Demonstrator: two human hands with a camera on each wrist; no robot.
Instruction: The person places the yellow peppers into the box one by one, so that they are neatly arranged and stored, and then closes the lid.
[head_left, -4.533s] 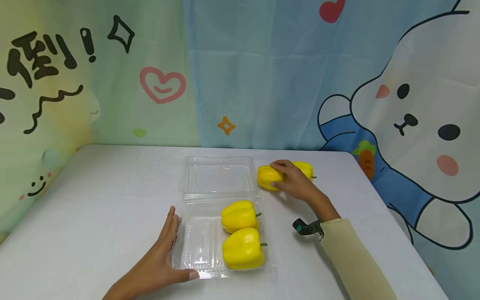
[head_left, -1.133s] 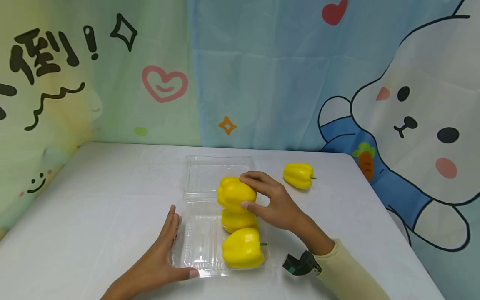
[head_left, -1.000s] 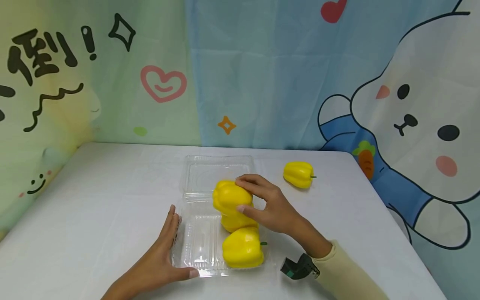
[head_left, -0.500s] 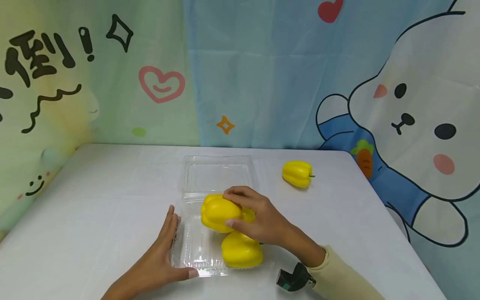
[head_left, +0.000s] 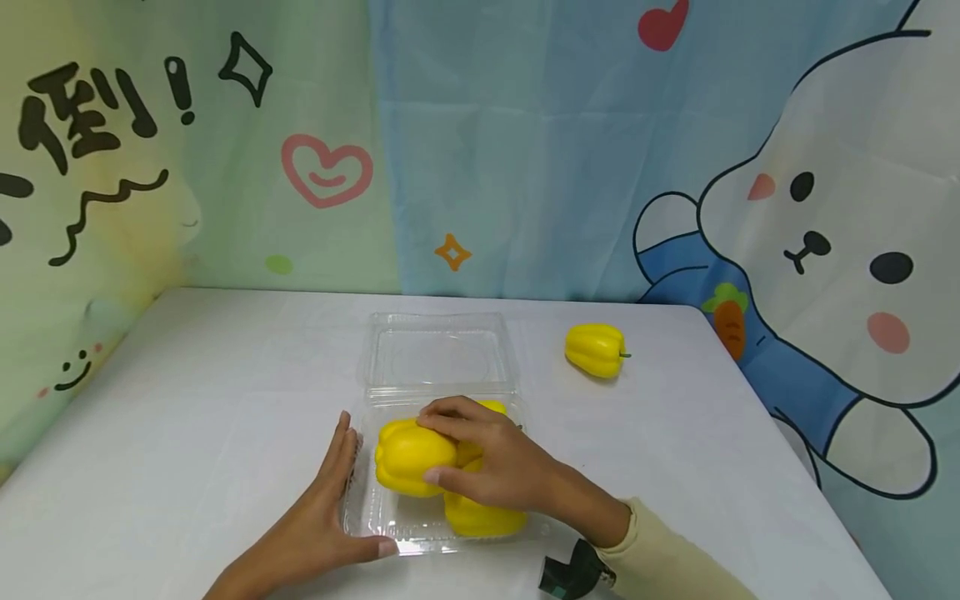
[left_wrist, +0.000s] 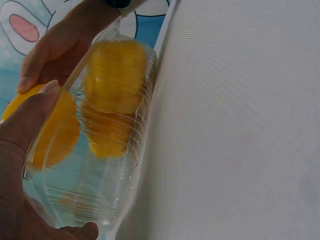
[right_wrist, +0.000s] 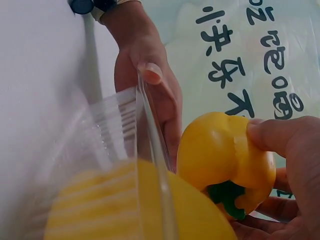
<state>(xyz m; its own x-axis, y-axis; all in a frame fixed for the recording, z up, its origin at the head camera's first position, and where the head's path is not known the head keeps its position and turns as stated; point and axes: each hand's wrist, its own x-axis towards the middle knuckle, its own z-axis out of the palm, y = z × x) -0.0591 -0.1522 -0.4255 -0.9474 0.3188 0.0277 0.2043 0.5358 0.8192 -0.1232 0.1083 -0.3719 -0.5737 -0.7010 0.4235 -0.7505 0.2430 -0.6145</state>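
A pastel, cartoon-printed backdrop (head_left: 525, 183) hangs behind the white table (head_left: 225, 375).

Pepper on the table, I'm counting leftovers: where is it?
In the head view, the pepper lies on the table, right of the clear lid, near the back edge.

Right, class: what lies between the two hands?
In the head view, the yellow pepper held by the right hand lies there, over the clear container; between that pepper and the left hand, only bare container shows.

The pepper (head_left: 411, 458) looks glossy, the container (head_left: 386, 518) shiny plastic.
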